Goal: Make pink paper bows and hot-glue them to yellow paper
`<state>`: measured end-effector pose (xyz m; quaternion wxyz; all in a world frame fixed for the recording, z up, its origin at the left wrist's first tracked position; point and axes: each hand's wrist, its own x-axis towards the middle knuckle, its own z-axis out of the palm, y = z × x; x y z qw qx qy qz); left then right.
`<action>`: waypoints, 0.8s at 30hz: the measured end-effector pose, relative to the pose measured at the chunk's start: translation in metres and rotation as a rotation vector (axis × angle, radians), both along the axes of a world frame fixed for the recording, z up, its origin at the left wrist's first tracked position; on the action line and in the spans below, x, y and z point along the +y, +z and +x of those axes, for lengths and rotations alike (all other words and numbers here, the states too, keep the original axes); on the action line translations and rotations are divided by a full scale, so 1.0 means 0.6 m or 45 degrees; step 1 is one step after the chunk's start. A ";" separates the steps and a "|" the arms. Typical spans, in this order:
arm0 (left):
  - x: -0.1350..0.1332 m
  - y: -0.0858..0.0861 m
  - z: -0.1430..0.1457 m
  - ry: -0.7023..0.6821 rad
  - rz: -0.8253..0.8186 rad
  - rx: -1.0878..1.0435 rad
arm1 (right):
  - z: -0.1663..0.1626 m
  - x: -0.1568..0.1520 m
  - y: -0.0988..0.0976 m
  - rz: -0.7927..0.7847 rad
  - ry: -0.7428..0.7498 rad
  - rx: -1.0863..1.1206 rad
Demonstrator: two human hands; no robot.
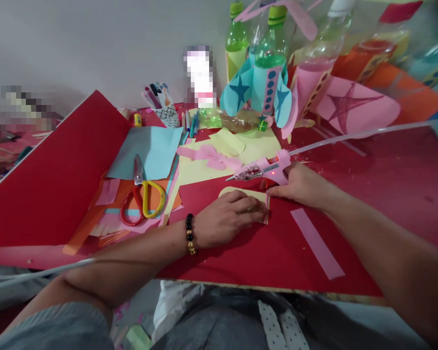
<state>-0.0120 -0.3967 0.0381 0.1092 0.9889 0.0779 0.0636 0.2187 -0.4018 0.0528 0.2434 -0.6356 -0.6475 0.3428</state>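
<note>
My left hand (233,218), with a beaded bracelet at the wrist, lies on a pale yellow paper piece (229,191) with rounded corners. Its fingers stretch across the piece and press it against the red board (219,265). A pink hot glue gun (272,168) is in my right hand (297,183), its small light glowing and its nozzle pointing left above the yellow paper. One fingertip of that hand reaches the paper's right edge, where a narrow pink strip shows. The handle is partly hidden by my fingers. A longer pink paper strip (317,243) lies below my right hand.
Scissors (142,197) rest on paper scraps at left, beside a blue sheet (146,151) and an upright red panel (62,180). Behind stand a pen cup (168,116) and several decorated bottles (272,82). A pale cord (350,132) runs right from the glue gun.
</note>
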 end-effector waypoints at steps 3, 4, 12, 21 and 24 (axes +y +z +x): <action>0.000 -0.001 -0.001 0.003 -0.010 -0.008 | 0.000 0.001 -0.002 -0.007 -0.024 -0.035; -0.001 -0.002 -0.001 0.010 -0.011 -0.013 | 0.001 0.001 -0.004 -0.005 -0.022 -0.036; -0.002 0.000 -0.001 0.004 -0.006 0.001 | 0.003 0.001 -0.015 0.117 0.079 -0.041; -0.002 0.004 -0.001 0.039 -0.029 0.044 | -0.009 -0.008 -0.006 0.214 0.108 -0.062; -0.003 0.004 -0.001 0.050 -0.024 0.066 | -0.008 -0.006 -0.009 0.210 0.129 -0.071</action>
